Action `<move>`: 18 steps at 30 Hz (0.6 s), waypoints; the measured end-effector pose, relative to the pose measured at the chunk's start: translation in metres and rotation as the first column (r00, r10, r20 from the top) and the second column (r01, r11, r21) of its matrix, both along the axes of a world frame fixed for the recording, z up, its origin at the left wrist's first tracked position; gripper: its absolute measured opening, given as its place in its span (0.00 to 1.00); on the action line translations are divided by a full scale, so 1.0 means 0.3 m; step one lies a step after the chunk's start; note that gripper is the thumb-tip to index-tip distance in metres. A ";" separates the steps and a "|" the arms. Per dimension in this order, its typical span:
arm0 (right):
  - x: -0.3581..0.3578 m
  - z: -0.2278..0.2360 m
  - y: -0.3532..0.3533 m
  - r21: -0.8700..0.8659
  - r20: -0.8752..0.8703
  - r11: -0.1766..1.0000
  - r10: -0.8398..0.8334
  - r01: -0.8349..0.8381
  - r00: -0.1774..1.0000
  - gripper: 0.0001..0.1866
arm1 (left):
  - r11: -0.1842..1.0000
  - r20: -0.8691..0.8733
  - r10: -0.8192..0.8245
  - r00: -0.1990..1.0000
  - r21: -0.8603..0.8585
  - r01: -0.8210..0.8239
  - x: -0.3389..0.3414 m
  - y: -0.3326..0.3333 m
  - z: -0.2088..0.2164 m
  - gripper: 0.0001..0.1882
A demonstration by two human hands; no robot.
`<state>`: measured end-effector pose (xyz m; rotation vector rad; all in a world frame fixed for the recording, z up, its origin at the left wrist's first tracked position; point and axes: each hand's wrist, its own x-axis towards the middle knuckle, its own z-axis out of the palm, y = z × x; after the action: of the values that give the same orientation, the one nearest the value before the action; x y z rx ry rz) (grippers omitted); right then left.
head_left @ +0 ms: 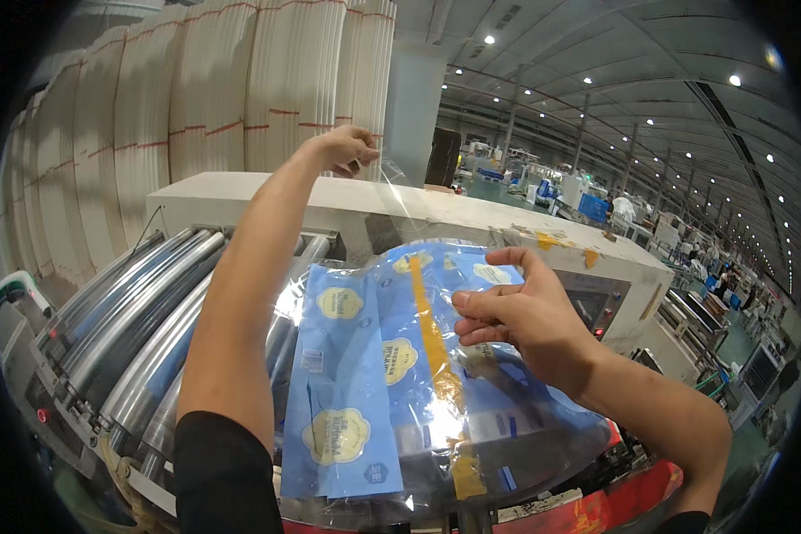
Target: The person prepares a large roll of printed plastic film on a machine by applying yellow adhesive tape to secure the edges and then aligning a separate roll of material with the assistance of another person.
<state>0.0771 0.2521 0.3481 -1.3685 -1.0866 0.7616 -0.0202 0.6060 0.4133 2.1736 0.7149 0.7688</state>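
Observation:
My left hand [343, 151] is raised at the far side of the machine, its fingers closed on a thin strip of clear plastic film [402, 198] that hangs toward the middle. My right hand [534, 316] is over the printed plastic film, thumb and index finger apart, with nothing visible between them. That blue printed film [400, 360], with pale yellow scalloped labels, lies below both hands. Yellow-orange tape [436, 347] runs down it lengthwise. A separate-looking blue panel [343, 418] lies along its left side. Clear glossy film covers the near part.
Shiny metal rollers [142, 347] fill the left of the machine. Its pale top beam [472, 209] crosses behind the film. Tall stacks of white sheets [196, 98] with red lines stand at the back left. A red part [632, 498] shows at the near right. More factory equipment stretches rightward.

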 end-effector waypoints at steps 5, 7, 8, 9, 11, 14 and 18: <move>-0.008 0.005 0.022 -0.035 0.017 0.995 0.091 -0.090 0.996 0.16 | 0.997 -0.008 -0.057 0.998 -0.054 0.056 0.076 0.042 -0.108 0.10; -0.013 0.004 0.034 -0.070 0.031 0.989 0.133 -0.130 0.991 0.14 | 0.997 -0.015 -0.038 0.999 -0.064 0.037 0.097 0.057 -0.148 0.10; -0.017 0.004 0.040 -0.084 0.046 0.989 0.124 -0.119 0.991 0.13 | 0.998 -0.017 -0.030 0.999 -0.064 0.029 0.109 0.063 -0.160 0.10; -0.022 0.002 0.048 -0.097 0.061 0.989 0.114 -0.108 0.992 0.13 | 0.998 -0.001 -0.016 1.000 -0.060 0.016 0.120 0.067 -0.182 0.10; -0.025 0.000 0.061 -0.131 0.081 0.987 0.104 -0.093 0.991 0.14 | 0.997 0.006 -0.023 1.000 -0.077 0.024 0.143 0.081 -0.208 0.10; -0.016 -0.012 0.072 -0.185 0.076 0.979 0.102 -0.087 0.992 0.17 | 0.994 0.033 -0.046 0.998 -0.096 0.049 0.171 0.105 -0.238 0.10; -0.012 -0.015 0.075 -0.239 -0.011 0.968 0.073 -0.074 0.997 0.16 | 0.997 0.018 -0.041 0.999 -0.068 0.043 0.193 0.124 -0.258 0.09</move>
<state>0.0734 0.2747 0.3435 -1.5356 -1.0742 0.9735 0.0378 0.6432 0.3358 2.1116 0.6756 0.7290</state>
